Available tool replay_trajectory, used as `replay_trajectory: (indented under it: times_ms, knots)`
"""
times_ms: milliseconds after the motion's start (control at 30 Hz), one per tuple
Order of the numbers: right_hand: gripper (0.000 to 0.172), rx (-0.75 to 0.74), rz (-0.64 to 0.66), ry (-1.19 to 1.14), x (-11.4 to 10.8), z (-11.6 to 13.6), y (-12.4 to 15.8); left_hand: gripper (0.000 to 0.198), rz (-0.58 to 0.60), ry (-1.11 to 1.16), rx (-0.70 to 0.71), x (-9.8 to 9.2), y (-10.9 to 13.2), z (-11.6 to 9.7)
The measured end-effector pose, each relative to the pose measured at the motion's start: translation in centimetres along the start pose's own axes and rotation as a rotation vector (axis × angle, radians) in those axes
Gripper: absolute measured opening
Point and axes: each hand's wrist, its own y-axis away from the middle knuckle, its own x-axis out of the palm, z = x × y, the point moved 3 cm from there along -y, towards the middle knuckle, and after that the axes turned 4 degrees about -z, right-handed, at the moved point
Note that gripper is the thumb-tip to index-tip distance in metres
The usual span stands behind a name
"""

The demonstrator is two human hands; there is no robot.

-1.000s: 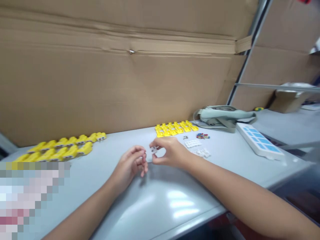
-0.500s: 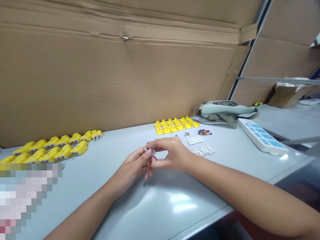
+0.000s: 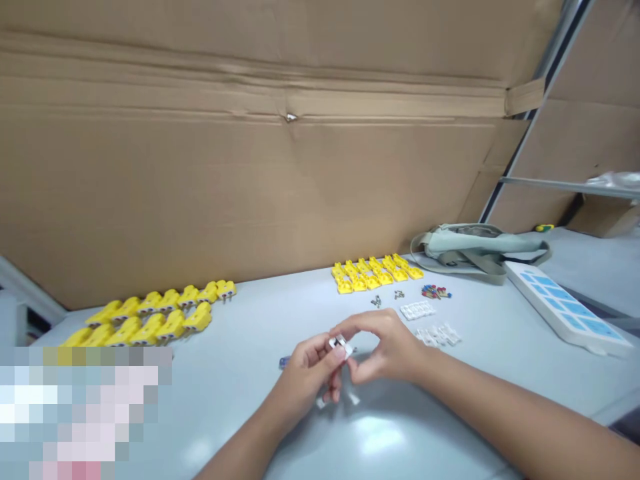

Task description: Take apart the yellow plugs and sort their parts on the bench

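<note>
My left hand (image 3: 315, 367) grips a small white plastic part (image 3: 341, 346) with a dark slot in its face, its thumb pressed on the near side. My right hand (image 3: 383, 343) arches over from the right, index fingertip on the part's upper edge and thumb near its lower right edge. Whether it also pinches something tiny is too small to tell. A blue object (image 3: 284, 362) pokes out behind my left hand, mostly hidden. Beyond my right hand lie white plastic parts (image 3: 439, 335), a white block of parts (image 3: 417, 310) and small metal pieces (image 3: 376, 301).
Yellow shells (image 3: 373, 273) stand in rows at the back, near red and blue pieces (image 3: 436, 292). Assembled yellow units (image 3: 170, 325) with metal pins line the left. A pale green bag (image 3: 465, 243) and a white case with blue panels (image 3: 565, 303) occupy the right. Cardboard (image 3: 250, 200) walls the back.
The view has shifted, so the table things appear lower and further right. The white part has turned, now showing its dark slot. Both hands remain together around it.
</note>
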Motion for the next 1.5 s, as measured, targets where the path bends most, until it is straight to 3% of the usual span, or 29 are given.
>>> replay_trajectory:
  times_ms: [200, 500, 833, 900, 1033, 1200, 1367, 1500]
  knots:
    - [0.035, -0.128, 0.011, 0.178, 1.1, 0.2, 0.5, 0.043, -0.024, -0.012, 0.027, 0.1, 0.5, -0.7]
    - [0.039, -0.193, 0.144, 0.240, 2.0, -0.5, 0.5, 0.049, -0.036, -0.017, 0.030, -0.4, -0.1, 1.5]
    - [0.044, -0.478, 0.141, 0.288, -0.3, -0.4, 0.4, 0.039, -0.045, -0.159, 0.080, 0.9, 1.1, -1.3]
    - [0.042, -0.439, 0.123, 0.258, -0.5, -0.6, 0.5, 0.038, -0.048, -0.186, 0.102, 0.9, 1.0, -1.5]
    - [0.036, -0.213, 0.051, 0.226, 0.3, -0.7, 0.3, 0.035, -0.036, -0.145, 0.124, 0.2, 0.6, -1.3]
    - [0.018, -0.005, 0.026, 0.255, 1.8, 0.0, 0.2, 0.032, -0.031, -0.047, 0.118, -0.9, 0.4, -0.8]
    - [0.014, 0.067, 0.084, 0.266, 2.1, 0.5, 0.2, 0.033, 0.035, 0.028, 0.099, -1.0, 0.7, -1.1]
    - [0.024, 0.024, 0.098, 0.218, 1.8, 0.3, 0.2, 0.036, 0.005, 0.022, 0.097, -1.0, 0.7, -1.3]
